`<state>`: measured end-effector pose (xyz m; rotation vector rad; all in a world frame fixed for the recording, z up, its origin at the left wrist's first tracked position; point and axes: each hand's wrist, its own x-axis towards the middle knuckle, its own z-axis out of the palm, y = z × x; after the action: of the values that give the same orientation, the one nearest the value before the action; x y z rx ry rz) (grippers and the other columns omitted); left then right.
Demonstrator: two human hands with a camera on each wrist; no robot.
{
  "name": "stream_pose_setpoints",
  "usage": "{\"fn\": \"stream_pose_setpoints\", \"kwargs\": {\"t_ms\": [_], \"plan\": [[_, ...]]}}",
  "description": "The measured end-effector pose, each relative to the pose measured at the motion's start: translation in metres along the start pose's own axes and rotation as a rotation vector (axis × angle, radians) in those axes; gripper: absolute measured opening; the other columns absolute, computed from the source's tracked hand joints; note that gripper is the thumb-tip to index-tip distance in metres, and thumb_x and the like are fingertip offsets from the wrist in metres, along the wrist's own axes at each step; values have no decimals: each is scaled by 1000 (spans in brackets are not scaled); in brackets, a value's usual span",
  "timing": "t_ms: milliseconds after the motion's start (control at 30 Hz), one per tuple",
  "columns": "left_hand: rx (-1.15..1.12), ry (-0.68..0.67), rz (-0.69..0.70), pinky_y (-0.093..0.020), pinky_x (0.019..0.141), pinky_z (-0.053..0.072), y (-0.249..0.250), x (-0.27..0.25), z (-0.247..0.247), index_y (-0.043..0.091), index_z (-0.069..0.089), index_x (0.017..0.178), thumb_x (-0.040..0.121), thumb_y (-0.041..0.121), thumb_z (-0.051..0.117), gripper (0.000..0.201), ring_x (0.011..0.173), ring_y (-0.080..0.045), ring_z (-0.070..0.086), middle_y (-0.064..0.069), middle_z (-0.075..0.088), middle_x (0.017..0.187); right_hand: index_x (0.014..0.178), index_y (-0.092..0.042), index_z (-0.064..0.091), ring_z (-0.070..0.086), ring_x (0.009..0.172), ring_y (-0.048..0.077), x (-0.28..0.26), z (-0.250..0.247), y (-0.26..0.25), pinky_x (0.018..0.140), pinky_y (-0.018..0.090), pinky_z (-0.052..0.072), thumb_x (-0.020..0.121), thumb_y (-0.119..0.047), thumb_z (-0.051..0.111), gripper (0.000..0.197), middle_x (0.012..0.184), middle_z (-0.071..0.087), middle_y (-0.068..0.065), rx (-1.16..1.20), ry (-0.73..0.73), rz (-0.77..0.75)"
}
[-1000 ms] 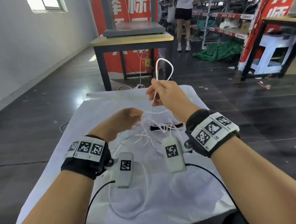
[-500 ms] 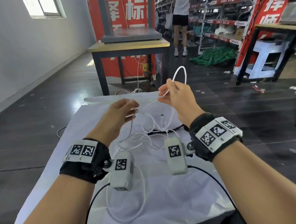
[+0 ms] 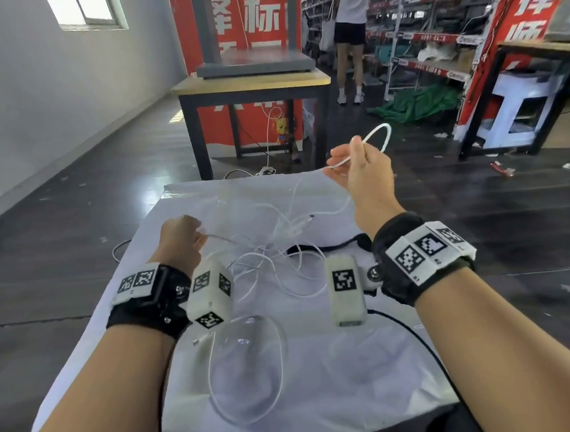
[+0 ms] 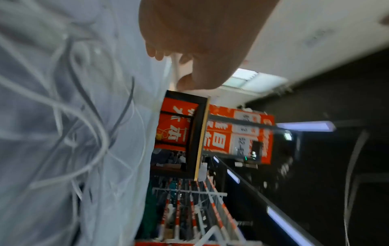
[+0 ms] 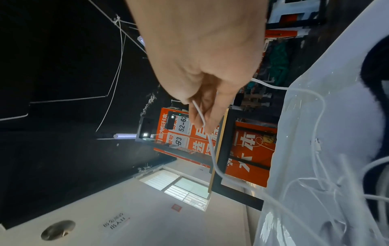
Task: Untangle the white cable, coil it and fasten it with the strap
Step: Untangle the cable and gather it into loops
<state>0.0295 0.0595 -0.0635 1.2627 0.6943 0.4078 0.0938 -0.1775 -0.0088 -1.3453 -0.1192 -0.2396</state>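
A thin white cable [image 3: 274,265] lies in a loose tangle on the white-covered table [image 3: 350,386]. My right hand [image 3: 353,166] is raised above the table's far edge and pinches a loop of the cable [image 3: 380,135] that arcs over its knuckles; in the right wrist view the cable [image 5: 212,149] runs from the fingers [image 5: 202,116] down to the table. My left hand [image 3: 182,236] is low over the table's left side and pinches another strand of the cable [image 4: 174,66]. The black strap [image 3: 328,248] lies on the cloth behind the tangle.
A large cable loop [image 3: 247,370] with a plug end [image 3: 197,342] lies near the front of the table. A black-framed wooden table [image 3: 251,83] stands beyond. A person [image 3: 351,43] stands by the shelves at the back.
My right hand has moved right and further away with its loop. My left hand has dropped low and to the left, drawing the cable apart between them.
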Motion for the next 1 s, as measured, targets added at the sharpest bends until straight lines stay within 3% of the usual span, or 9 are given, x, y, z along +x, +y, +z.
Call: {"fn": "stream_pose_setpoints", "kwargs": {"t_ms": [67,233,333,500,633,700,833,900,1000], "plan": [[135,-23,51,-36,101,41,3,-7,6,1,43,139,93,0,53,47,127,-32,48,-20,45,141,81,-3,63,62,72,17,-4,3,4,68,22,58,103,-23,39,38,76,62,9,-26,-116,49],[461,-393,428,-21,91,39,23,-52,38,27,50,135,99,36,48,37,122,-10,50,7,54,134,90,0,65,62,65,14,-18,16,5,69,26,59,102,-23,42,34,75,64,9,-91,-453,86],[358,-682,411,-27,101,41,29,-69,48,26,57,129,95,57,38,50,114,-3,56,3,63,124,100,3,64,59,58,12,-25,21,0,61,23,56,101,-27,45,36,72,64,8,-289,-672,95],[205,-662,417,-22,76,50,36,-66,50,14,64,119,97,18,53,25,96,-9,67,0,72,107,92,-9,72,58,57,8,-33,21,1,64,21,56,98,-35,50,34,66,64,0,-608,-899,103],[101,-528,433,-23,81,54,34,-54,44,14,68,108,96,1,49,26,86,-10,67,1,74,93,86,-7,68,57,58,11,-22,10,11,60,23,49,96,-44,49,42,68,64,1,-527,-360,66],[96,-502,428,-23,82,55,34,-49,40,16,69,103,97,1,47,27,86,-12,67,1,74,93,105,-7,59,57,82,16,-9,-2,22,74,26,45,95,-30,54,26,94,60,2,-587,-76,-62],[-22,-512,359,-25,82,55,33,-45,36,11,67,105,97,0,48,24,87,-14,68,0,74,91,143,-17,33,37,129,23,4,-9,45,102,30,35,87,-9,63,64,146,35,2,-643,-317,83],[-117,-522,323,-26,82,55,34,-43,34,9,67,108,96,0,49,23,89,-14,69,-1,74,94,143,-17,35,38,129,20,5,-6,53,95,23,32,88,-5,61,62,145,39,0,-612,-381,112],[-203,-515,310,-26,84,55,36,-36,26,8,66,110,96,1,50,23,92,-15,69,-4,73,100,118,-7,48,49,103,21,14,-5,63,73,19,41,86,-6,62,36,117,48,7,-581,-104,90]]}}
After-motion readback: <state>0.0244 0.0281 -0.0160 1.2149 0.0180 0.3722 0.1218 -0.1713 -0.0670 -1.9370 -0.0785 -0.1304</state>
